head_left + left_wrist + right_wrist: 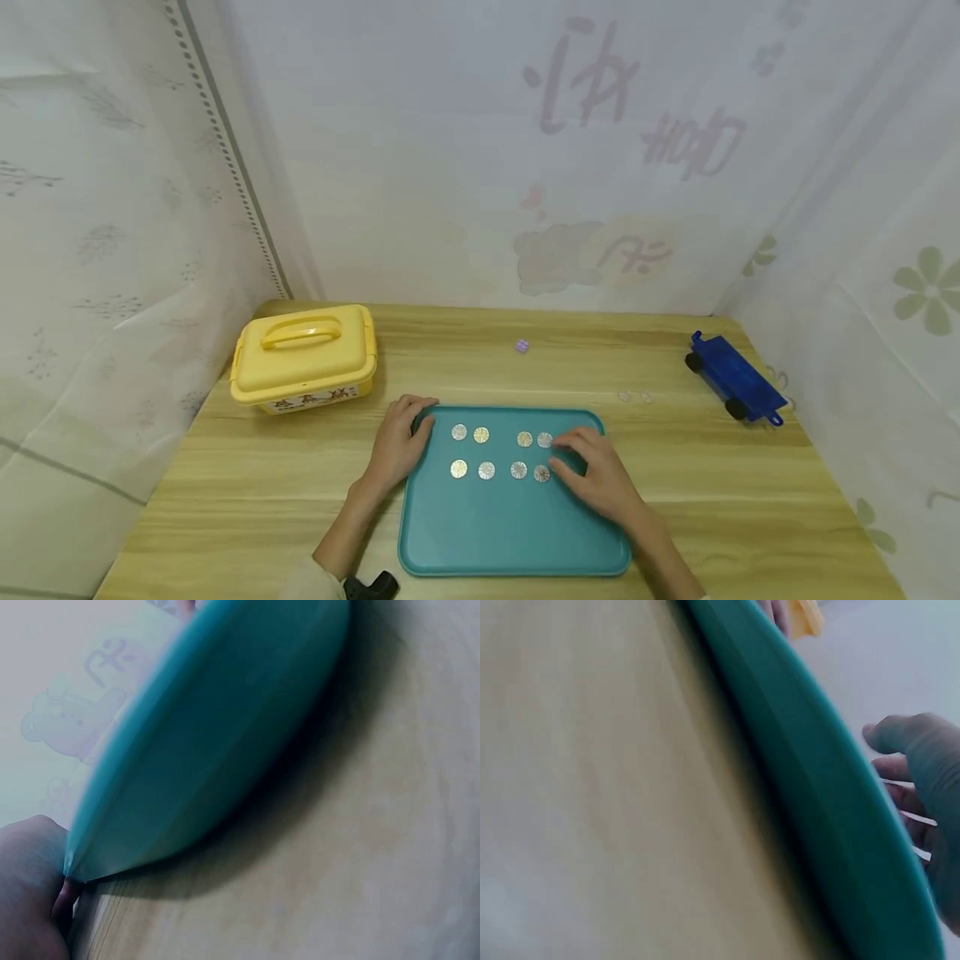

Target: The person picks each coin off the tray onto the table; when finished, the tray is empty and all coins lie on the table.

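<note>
In the head view a teal tray (517,529) lies on the table, bearing several small round discs like coins in two rows. Some are gold, such as the gold disc (458,469); others are silver, such as the silver disc (518,470). My left hand (397,442) holds the tray's far left corner, thumb inside the rim; a fingertip shows below the rim in the left wrist view. Over the tray's right side, my right hand (600,479) has its thumb and fingers apart, near the rightmost discs. Whether its fingertips touch them, I cannot tell.
A yellow lidded box (303,358) with a handle stands at the back left. A blue toy trailer (737,379) sits at the right. Behind the tray lie a small purple piece (522,346) and two clear rings (634,397). A black object (372,586) is by my left forearm.
</note>
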Demonstrator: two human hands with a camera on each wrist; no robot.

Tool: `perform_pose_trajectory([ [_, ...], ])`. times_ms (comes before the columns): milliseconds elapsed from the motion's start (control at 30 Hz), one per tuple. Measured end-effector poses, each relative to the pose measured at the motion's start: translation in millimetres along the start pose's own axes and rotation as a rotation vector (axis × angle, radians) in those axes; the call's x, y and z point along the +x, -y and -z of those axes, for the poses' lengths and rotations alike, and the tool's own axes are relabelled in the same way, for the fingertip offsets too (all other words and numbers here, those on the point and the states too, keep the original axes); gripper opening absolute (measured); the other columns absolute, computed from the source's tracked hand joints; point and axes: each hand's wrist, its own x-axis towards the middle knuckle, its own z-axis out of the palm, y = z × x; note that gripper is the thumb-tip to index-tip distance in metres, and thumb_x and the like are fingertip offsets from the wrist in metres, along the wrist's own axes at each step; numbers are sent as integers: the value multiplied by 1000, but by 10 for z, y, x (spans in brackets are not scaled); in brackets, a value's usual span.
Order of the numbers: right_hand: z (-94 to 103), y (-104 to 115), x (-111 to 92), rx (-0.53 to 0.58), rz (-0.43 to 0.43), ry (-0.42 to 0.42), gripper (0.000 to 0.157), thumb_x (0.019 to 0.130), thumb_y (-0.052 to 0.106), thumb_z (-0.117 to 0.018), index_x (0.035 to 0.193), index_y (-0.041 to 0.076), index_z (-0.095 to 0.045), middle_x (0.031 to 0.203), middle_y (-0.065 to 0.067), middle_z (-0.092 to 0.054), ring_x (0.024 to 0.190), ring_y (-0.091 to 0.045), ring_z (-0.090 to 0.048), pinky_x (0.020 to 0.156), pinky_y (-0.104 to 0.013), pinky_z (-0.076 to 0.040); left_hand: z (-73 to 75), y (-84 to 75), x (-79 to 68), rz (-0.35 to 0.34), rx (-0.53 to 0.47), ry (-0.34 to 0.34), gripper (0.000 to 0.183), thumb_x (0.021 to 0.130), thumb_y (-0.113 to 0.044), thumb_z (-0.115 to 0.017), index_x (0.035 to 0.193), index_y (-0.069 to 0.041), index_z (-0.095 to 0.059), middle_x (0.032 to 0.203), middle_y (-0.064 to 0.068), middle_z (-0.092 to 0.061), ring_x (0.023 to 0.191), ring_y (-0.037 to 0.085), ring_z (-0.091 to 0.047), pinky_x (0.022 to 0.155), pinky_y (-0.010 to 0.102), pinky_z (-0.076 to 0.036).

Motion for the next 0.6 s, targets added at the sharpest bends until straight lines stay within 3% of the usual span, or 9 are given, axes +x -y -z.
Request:
perform_pose_trajectory([
  [133,-99,39,-13,-50,39,29,25,81,25,-83,103,20,-73,104,13,-65,101,-8,-59,88,-35,-50,-8,-18,-6,14,-3,4,26,95,-7,-65,120,-8,-71,111,6,-65,103,21,-54,88,42,-47],
  [333,-224,46,-24,-91,151,-20,24,75,23,-85,95,20,-73,98,9,-63,95,-10,-58,83,-36,-46,-28,-5,-11,6,-1,5,26,94,-7,-65,120,-8,-71,110,6,-65,101,21,-54,87,41,-47],
  [600,-216,41,-17,-51,134,22,18,77,19,-78,90,26,-69,96,13,-59,95,-7,-54,83,-33,-43,-34,6,-7,3,4,-12,26,94,-7,-66,119,-8,-71,108,5,-65,100,20,-54,85,41,-48],
])
